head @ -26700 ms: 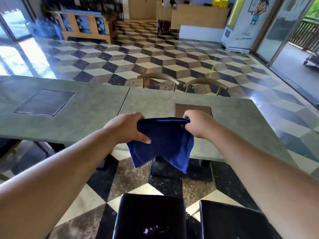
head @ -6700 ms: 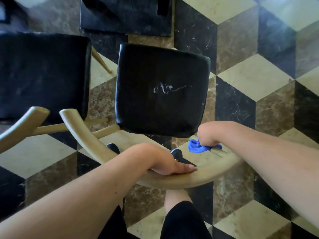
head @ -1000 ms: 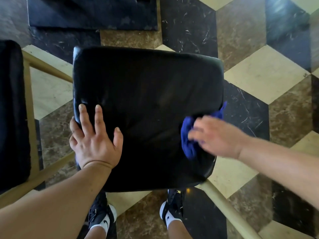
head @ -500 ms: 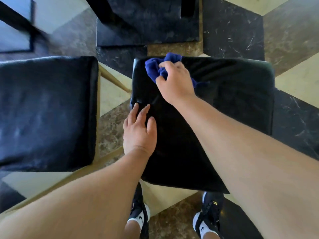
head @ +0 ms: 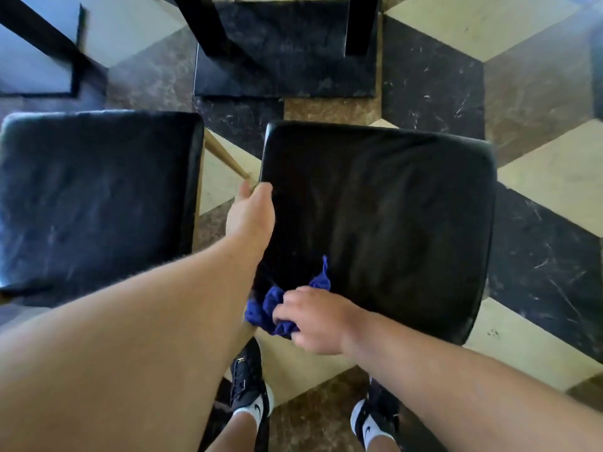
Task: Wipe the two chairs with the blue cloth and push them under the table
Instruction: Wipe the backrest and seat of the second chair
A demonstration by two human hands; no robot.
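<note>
Wiping underway on right chair (head: 391, 216): right hand (head: 315, 321) pinches bunched blue cloth (head: 267, 308) at its near-left corner, left hand (head: 251, 213) clasps its left edge; left chair (head: 94, 197) looks dusty, neither pushed under table (head: 287, 44).

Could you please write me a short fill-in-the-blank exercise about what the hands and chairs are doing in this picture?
1. The cloth is bunched in the ____ hand.
2. The left hand grips the ____ edge of the right seat.
3. The cloth's colour is ____.
4. The left seat has ____ hands on it.

Missing words: right; left; blue; no
</note>
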